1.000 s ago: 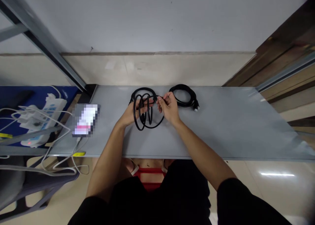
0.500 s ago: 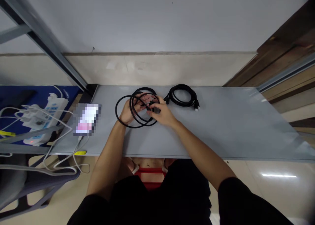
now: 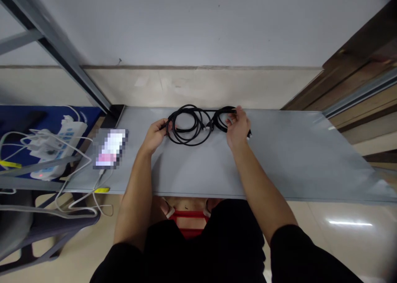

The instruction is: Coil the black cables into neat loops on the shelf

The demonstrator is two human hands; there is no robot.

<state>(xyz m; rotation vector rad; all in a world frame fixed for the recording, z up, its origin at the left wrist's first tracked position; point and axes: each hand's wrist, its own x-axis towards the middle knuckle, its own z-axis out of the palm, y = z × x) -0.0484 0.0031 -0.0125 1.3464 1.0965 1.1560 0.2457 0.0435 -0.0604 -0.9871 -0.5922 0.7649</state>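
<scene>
Loose, overlapping loops of a black cable [image 3: 188, 143] lie on the grey table, with its left side pinched by the fingers of my left hand [image 3: 154, 136]. A straight strand of this cable runs rightward from the loops to my right hand [image 3: 238, 129], whose thumb and forefinger are closed on it. Beneath and beside the right hand sits a second, tidier black cable coil [image 3: 219, 126], partly hidden by that hand. A pale connector [image 3: 207, 128] shows between the two coils.
The grey tabletop [image 3: 288, 159] meets a wall at the back. On the left lie a phone [image 3: 111, 148] with a white charging cord and a white power strip [image 3: 63, 144] with several plugs. A metal post [image 3: 74, 66] rises at the left.
My hands have moved apart: the right one went right and slightly back, drawing out a strand over the second coil. The loops, earlier held around my left hand, now rest farther back on the table.
</scene>
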